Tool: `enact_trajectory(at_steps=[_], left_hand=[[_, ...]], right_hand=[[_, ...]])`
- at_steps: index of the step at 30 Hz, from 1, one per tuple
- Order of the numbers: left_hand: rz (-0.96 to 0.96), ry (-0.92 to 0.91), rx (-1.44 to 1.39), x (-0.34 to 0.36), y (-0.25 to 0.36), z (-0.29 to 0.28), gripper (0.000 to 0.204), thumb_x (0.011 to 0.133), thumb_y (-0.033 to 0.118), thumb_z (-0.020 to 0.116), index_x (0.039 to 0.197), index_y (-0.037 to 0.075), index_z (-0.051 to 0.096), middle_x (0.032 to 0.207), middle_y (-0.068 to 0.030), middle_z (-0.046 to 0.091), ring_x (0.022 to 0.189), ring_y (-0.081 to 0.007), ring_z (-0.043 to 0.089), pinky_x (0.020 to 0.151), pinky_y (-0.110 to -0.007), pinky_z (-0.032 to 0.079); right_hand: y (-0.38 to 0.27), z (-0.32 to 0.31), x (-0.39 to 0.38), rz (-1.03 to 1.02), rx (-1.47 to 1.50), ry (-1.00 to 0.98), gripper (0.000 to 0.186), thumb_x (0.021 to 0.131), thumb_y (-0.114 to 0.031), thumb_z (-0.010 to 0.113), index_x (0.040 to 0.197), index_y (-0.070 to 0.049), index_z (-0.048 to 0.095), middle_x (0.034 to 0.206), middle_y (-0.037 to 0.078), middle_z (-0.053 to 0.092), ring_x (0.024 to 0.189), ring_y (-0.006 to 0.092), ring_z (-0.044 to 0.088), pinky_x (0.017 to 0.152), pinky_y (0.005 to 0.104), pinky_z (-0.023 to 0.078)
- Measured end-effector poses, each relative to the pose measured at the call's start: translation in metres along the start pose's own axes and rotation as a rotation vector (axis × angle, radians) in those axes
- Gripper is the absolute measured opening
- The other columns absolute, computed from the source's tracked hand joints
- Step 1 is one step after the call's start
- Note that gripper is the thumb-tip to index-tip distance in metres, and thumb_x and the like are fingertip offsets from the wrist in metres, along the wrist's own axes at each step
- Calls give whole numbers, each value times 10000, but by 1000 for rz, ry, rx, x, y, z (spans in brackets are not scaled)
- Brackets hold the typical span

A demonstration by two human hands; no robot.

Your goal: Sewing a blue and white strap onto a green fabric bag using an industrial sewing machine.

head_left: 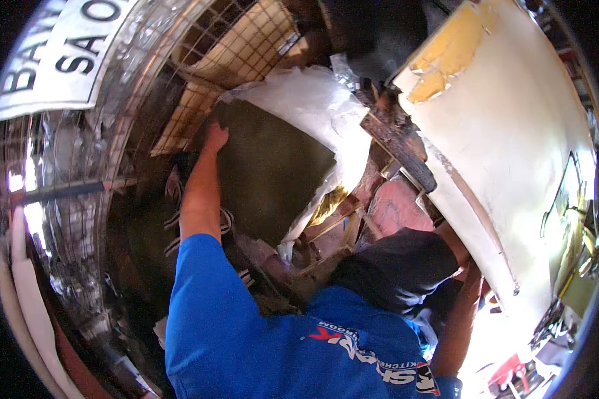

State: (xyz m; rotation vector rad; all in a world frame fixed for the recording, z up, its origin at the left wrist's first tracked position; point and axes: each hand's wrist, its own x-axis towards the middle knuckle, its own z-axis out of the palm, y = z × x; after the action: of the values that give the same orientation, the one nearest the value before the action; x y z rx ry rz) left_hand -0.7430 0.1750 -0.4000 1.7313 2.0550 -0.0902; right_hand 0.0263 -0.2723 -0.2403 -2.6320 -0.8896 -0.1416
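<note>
Dull green, the flat board (pixel 269 169) in the head view lies right of and below the left hand (pixel 217 135), the nearer one, whose fingers look closed on its left edge near the top; its long axis seems to run down toward the person; the right forearm (pixel 458 326) meets the white panel's (pixel 512 133) lower edge, that hand hidden, its fingers impossible to judge.
</note>
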Motion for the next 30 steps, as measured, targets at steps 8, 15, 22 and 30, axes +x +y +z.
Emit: enact_trajectory(at_steps=[8, 15, 22, 30], left_hand=[[-193, 271, 224, -43, 44, -17, 604, 916, 323, 644, 1406, 17, 464, 1337, -239, 550, 1251, -401, 517, 1078, -516, 392], [332, 324, 13, -161, 105, -100, 258, 921, 203, 631, 1064, -11, 614, 984, -238, 623, 959, -444, 595, 820, -483, 479], [775, 88, -7, -325, 243, -173, 130, 915, 109, 575, 868, -1, 524, 839, -199, 515, 810, -424, 542, 704, -494, 447], [1316, -291, 90, -466, 403, -202, 67, 829, 70, 605, 855, 9, 606, 850, -161, 608, 769, -366, 618, 659, -454, 510]], right_hand=[[3, 13, 0, -5, 9, -7, 356, 943, -240, 632, 1125, 66, 641, 1121, 252, 658, 1049, 418, 614, 968, 495, 440], [-44, 3, -6, -109, 34, -69, 366, 941, -242, 634, 1125, 74, 638, 1128, 256, 655, 1059, 422, 610, 984, 500, 430], [-205, -128, -86, -835, 442, -410, 460, 734, -38, 756, 1181, -20, 651, 1293, 188, 567, 1212, 403, 536, 1034, 503, 433], [-263, -230, -55, -1316, 404, -309, 485, 807, -171, 573, 1251, 24, 591, 971, 97, 641, 1004, 212, 606, 1054, 411, 398]])
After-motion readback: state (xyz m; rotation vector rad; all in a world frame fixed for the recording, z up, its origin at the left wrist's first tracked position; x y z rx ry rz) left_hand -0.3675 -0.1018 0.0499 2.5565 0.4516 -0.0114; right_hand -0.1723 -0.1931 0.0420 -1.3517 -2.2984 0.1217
